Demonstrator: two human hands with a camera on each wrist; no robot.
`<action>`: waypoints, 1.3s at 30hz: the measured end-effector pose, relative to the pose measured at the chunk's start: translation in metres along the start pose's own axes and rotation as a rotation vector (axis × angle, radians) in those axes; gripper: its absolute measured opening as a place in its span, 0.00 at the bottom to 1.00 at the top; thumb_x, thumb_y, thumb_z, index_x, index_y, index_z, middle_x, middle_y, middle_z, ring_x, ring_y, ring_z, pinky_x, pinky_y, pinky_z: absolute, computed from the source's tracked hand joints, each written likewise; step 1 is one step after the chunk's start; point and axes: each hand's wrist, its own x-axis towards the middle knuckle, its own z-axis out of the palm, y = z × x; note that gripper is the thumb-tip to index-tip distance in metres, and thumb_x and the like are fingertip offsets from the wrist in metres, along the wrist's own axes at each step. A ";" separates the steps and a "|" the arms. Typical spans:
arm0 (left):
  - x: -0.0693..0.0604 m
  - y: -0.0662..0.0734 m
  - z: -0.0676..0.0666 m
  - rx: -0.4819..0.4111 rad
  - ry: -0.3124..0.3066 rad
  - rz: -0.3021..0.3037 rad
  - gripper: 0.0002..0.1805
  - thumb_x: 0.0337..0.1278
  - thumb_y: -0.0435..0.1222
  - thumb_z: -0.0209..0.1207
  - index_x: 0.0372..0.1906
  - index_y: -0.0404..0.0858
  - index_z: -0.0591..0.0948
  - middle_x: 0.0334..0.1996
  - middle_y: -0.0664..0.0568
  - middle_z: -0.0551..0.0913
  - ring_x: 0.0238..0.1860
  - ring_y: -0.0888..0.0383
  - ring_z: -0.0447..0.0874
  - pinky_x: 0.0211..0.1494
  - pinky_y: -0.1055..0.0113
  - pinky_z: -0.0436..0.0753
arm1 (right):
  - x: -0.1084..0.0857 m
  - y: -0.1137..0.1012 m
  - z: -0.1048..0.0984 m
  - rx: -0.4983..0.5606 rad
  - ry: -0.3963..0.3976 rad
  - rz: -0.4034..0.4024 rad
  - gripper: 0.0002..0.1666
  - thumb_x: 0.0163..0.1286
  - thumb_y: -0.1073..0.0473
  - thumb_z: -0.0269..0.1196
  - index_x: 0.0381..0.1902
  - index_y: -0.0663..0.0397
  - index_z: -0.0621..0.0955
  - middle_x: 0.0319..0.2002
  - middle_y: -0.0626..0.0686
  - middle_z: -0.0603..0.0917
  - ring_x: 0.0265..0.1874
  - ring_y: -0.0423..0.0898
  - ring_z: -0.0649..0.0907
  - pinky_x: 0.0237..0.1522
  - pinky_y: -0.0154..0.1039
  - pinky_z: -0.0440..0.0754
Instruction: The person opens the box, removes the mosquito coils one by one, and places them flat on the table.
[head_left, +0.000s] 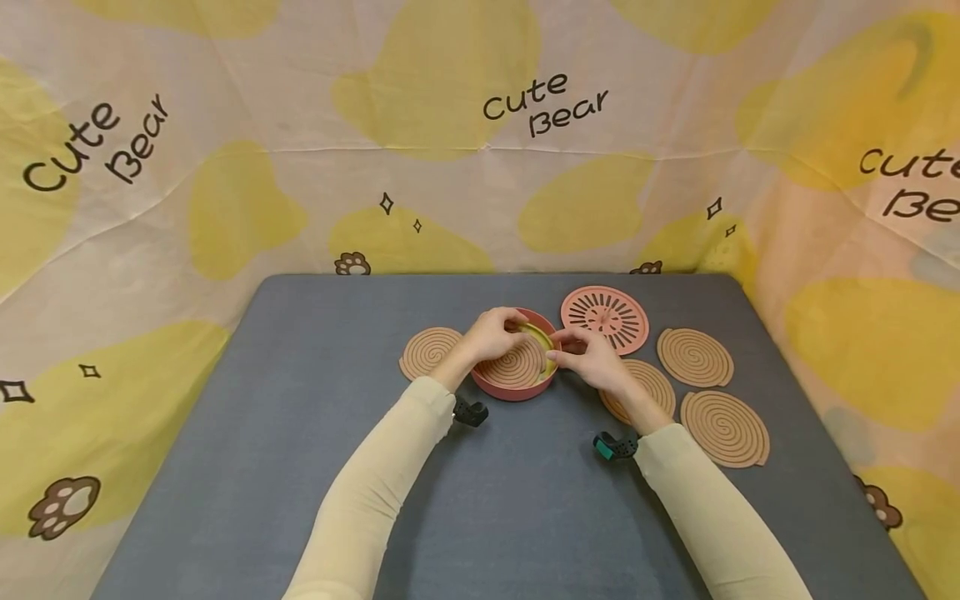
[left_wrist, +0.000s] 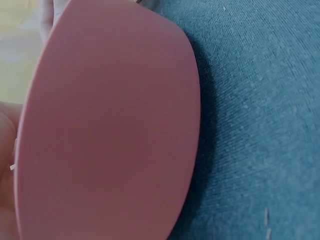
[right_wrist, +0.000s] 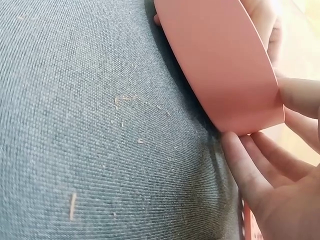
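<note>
A round pink box (head_left: 517,394) stands on the table, with a brown spiral mosquito coil (head_left: 512,364) inside. Yellow-green shows in a crescent along the box's back right interior. My left hand (head_left: 491,335) reaches over the box from the left, fingers bent near the coil's far edge. Whether those fingertips pinch anything is hidden. At the right side my right hand (head_left: 596,360) grips the box wall, thumb at the rim and fingers against the outside low down, as the right wrist view shows. The left wrist view is mostly filled by the box's outer wall (left_wrist: 110,120).
A slotted pink lid (head_left: 633,321) lies behind the right hand. Several more coils lie flat: one left of the box (head_left: 429,350), one partly under the right forearm (head_left: 652,385), others farther right (head_left: 696,357). Small brown crumbs (right_wrist: 73,206) dot the grey tablecloth.
</note>
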 end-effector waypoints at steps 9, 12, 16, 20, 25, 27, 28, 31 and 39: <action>-0.001 0.001 -0.001 0.023 -0.012 0.019 0.19 0.68 0.37 0.63 0.60 0.35 0.82 0.56 0.43 0.81 0.57 0.50 0.80 0.61 0.58 0.77 | 0.000 0.000 0.001 0.006 0.004 -0.007 0.23 0.72 0.59 0.67 0.60 0.66 0.80 0.50 0.62 0.84 0.47 0.55 0.84 0.43 0.35 0.83; -0.001 0.001 -0.001 0.048 -0.010 0.027 0.17 0.67 0.38 0.64 0.57 0.35 0.84 0.55 0.43 0.81 0.58 0.49 0.80 0.62 0.57 0.77 | -0.001 0.000 0.001 0.005 0.001 0.001 0.24 0.72 0.59 0.67 0.61 0.66 0.79 0.50 0.62 0.84 0.47 0.54 0.84 0.43 0.36 0.83; -0.003 0.002 -0.001 0.069 -0.003 0.027 0.16 0.66 0.38 0.65 0.55 0.37 0.85 0.53 0.45 0.81 0.57 0.49 0.79 0.62 0.55 0.76 | -0.001 -0.002 0.001 0.007 -0.005 0.008 0.24 0.72 0.59 0.67 0.61 0.66 0.79 0.50 0.61 0.84 0.47 0.54 0.84 0.44 0.37 0.83; -0.002 0.003 0.001 0.049 -0.028 0.062 0.16 0.66 0.36 0.65 0.55 0.35 0.84 0.54 0.43 0.81 0.58 0.49 0.78 0.63 0.55 0.76 | -0.002 -0.002 0.001 -0.001 -0.002 0.010 0.23 0.72 0.59 0.67 0.61 0.65 0.80 0.50 0.61 0.84 0.48 0.55 0.84 0.45 0.37 0.83; -0.001 0.001 0.002 0.034 -0.029 0.107 0.16 0.65 0.34 0.66 0.55 0.34 0.84 0.55 0.44 0.81 0.59 0.49 0.77 0.63 0.55 0.75 | -0.001 -0.002 0.001 -0.006 -0.013 0.002 0.24 0.72 0.58 0.67 0.61 0.65 0.80 0.51 0.62 0.84 0.49 0.55 0.84 0.46 0.38 0.83; -0.001 0.000 0.001 0.049 -0.013 0.112 0.16 0.63 0.34 0.66 0.55 0.36 0.85 0.54 0.45 0.81 0.59 0.49 0.76 0.63 0.55 0.75 | 0.000 -0.002 0.001 -0.004 -0.015 0.000 0.24 0.72 0.58 0.67 0.61 0.65 0.80 0.51 0.62 0.84 0.49 0.55 0.84 0.45 0.38 0.82; 0.000 0.000 0.000 0.057 -0.006 0.110 0.17 0.62 0.34 0.67 0.55 0.36 0.85 0.54 0.46 0.81 0.59 0.50 0.76 0.64 0.55 0.75 | 0.000 -0.002 0.001 -0.005 -0.015 0.000 0.24 0.72 0.58 0.67 0.61 0.65 0.80 0.52 0.62 0.84 0.49 0.55 0.84 0.45 0.38 0.82; 0.000 -0.001 -0.002 0.055 0.005 0.099 0.18 0.60 0.34 0.67 0.55 0.36 0.85 0.55 0.46 0.83 0.60 0.51 0.78 0.64 0.57 0.75 | 0.000 -0.002 0.000 -0.010 -0.012 -0.001 0.24 0.72 0.57 0.68 0.61 0.64 0.80 0.52 0.62 0.84 0.49 0.55 0.84 0.45 0.37 0.82; -0.002 0.003 -0.006 -0.004 -0.037 0.079 0.20 0.60 0.32 0.68 0.58 0.37 0.84 0.55 0.48 0.85 0.58 0.53 0.80 0.63 0.58 0.77 | -0.001 -0.002 0.000 -0.017 -0.012 -0.004 0.24 0.72 0.57 0.68 0.61 0.64 0.80 0.52 0.62 0.84 0.50 0.56 0.84 0.47 0.41 0.83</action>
